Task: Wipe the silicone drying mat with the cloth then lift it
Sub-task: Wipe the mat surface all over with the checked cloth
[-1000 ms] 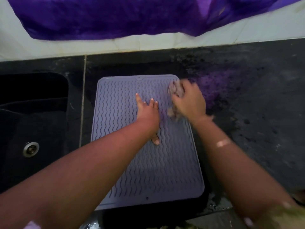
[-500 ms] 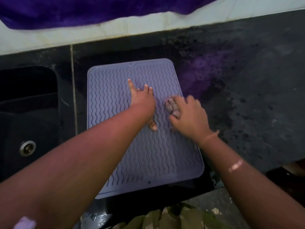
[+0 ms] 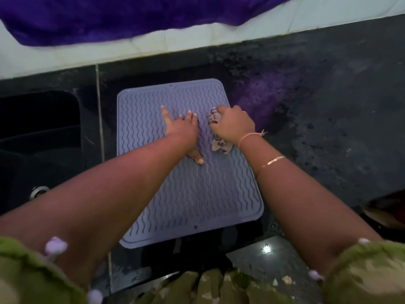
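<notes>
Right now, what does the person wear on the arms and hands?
The short sleeves are olive green, trimmed with pale lilac beads. Behind the right hand sit a thin orange thread bracelet and a slim gold bangle. The left arm shows no jewellery.

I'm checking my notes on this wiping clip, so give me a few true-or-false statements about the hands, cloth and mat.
1. The left hand lies flat on the mat, fingers spread. True.
2. The right hand grips a crumpled cloth. True.
3. The mat is lifted off the counter. False: it lies flat on the counter.
4. The sink is to the right of the mat. False: the sink is to its left.
</notes>
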Motion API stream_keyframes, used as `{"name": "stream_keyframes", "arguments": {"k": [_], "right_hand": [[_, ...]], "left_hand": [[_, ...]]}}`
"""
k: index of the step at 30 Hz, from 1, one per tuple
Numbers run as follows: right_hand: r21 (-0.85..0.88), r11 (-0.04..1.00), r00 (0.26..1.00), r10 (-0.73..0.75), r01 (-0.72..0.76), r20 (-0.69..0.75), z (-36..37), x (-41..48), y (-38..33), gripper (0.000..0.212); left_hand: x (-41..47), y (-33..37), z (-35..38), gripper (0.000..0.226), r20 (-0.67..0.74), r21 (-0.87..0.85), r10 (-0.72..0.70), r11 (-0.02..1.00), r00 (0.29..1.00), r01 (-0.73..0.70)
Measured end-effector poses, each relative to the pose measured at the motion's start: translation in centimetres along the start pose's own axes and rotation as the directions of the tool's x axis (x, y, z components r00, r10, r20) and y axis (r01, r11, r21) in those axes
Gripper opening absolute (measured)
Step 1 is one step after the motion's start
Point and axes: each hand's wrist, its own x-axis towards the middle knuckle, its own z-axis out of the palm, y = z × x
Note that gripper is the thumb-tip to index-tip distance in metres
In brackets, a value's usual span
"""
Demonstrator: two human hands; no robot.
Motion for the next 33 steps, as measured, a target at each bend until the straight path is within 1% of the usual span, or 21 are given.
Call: {"name": "stream_keyframes", "arguments": {"k": [2, 5, 7, 10, 12, 13, 14, 15, 16, 17, 18, 19, 20, 22, 24, 28, 30, 33], "right_hand": [[-0.056, 0.998, 1.0, 0.001, -0.002, -0.007, 0.3, -2.9, 0.4, 0.048], [0.006, 1.0, 0.999, -0.018, 0.019, -0.05, 1.3, -8.3, 2.2, 0.044], [0.004, 0.999, 0.997, -0.037, 0.037, -0.064, 1.9, -11.7, 3.1, 0.046], [-0.023, 1.0, 0.999, -0.011, 0.009, -0.049, 2.1, -14.3, 3.7, 0.048], [0.075, 0.997, 0.999, 0.03, -0.028, -0.015, 1.3, -13.8, 3.8, 0.036], [0.14, 0.989, 0.999, 0.039, -0.038, -0.01, 0.8, -13.0, 3.8, 0.028], [0.184, 0.982, 0.999, 0.043, -0.038, -0.024, 0.3, -11.7, 3.6, 0.026], [0.208, 0.977, 0.998, 0.044, -0.033, -0.05, -0.1, -10.2, 3.4, 0.024], [0.219, 0.975, 0.996, 0.047, -0.029, -0.073, -0.4, -8.5, 3.1, 0.024], [0.217, 0.976, 0.996, 0.049, -0.032, -0.072, -0.8, -6.8, 2.6, 0.03], [0.202, 0.978, 0.998, 0.061, -0.053, -0.033, -0.9, -5.5, 1.9, 0.039], [0.159, 0.984, 0.997, 0.076, -0.079, 0.021, -0.9, -4.7, 1.3, 0.049], [0.081, 0.993, 0.995, 0.083, -0.088, 0.059, -0.5, -4.2, 0.8, 0.056], [-0.101, 0.994, 0.998, 0.056, -0.052, 0.038, 0.2, -4.8, 0.3, 0.06], [-0.182, 0.983, 1.0, 0.023, -0.027, -0.021, 0.8, -6.7, 0.6, 0.055], [-0.194, 0.981, 0.999, -0.007, -0.003, -0.051, 1.8, -12.1, 2.5, 0.053], [-0.224, 0.975, 0.996, -0.028, 0.008, -0.083, 2.6, -15.1, 3.3, 0.055], [-0.255, 0.967, 0.996, -0.006, -0.016, -0.088, 3.4, -18.2, 3.8, 0.059]], "left_hand": [[-0.1, 0.3, -0.2, 0.14, 0.002, 0.019, -0.004, 1.0, 1.0, 0.004], [0.1, 0.6, -0.1, 0.139, -0.003, 0.043, -0.003, 0.999, 1.0, 0.004], [-0.1, 0.4, 0.1, 0.137, -0.019, 0.003, -0.005, 1.0, 1.0, 0.005], [-0.7, 0.0, 0.7, 0.13, -0.055, -0.041, 0.007, 0.999, 0.998, -0.009], [-1.2, 0.3, 1.3, 0.119, -0.113, -0.005, 0.024, 1.0, 0.993, -0.025], [-1.6, 0.4, 1.5, 0.11, -0.155, 0.012, 0.042, 0.999, 0.987, -0.041], [-2.0, 0.5, 1.6, 0.098, -0.203, 0.011, 0.072, 0.997, 0.976, -0.072], [-2.5, 0.6, 1.8, 0.085, -0.24, -0.012, 0.113, 0.993, 0.964, -0.12], [-3.1, 0.5, 1.9, 0.074, -0.245, -0.051, 0.159, 0.983, 0.956, -0.177], [-3.6, 0.3, 2.1, 0.073, -0.212, -0.09, 0.212, 0.968, 0.954, -0.235], [-4.1, -0.1, 2.3, 0.082, -0.149, -0.108, 0.267, 0.953, 0.952, -0.284], [-4.6, -0.4, 2.5, 0.097, -0.07, -0.094, 0.315, 0.943, 0.947, -0.32], [-4.8, -0.8, 2.6, 0.112, -0.002, -0.055, 0.346, 0.937, 0.938, -0.345], [-5.0, -1.2, 3.3, 0.127, 0.057, 0.018, 0.361, 0.932, 0.931, -0.362], [-4.8, -1.0, 3.6, 0.131, 0.061, 0.036, 0.342, 0.938, 0.938, -0.345], [-5.1, -0.4, 3.5, 0.13, 0.056, 0.052, 0.315, 0.947, 0.948, -0.317], [-5.3, -0.5, 3.6, 0.129, 0.044, 0.022, 0.313, 0.949, 0.949, -0.314], [-5.5, -0.9, 4.0, 0.127, 0.009, -0.03, 0.315, 0.949, 0.949, -0.315]]}}
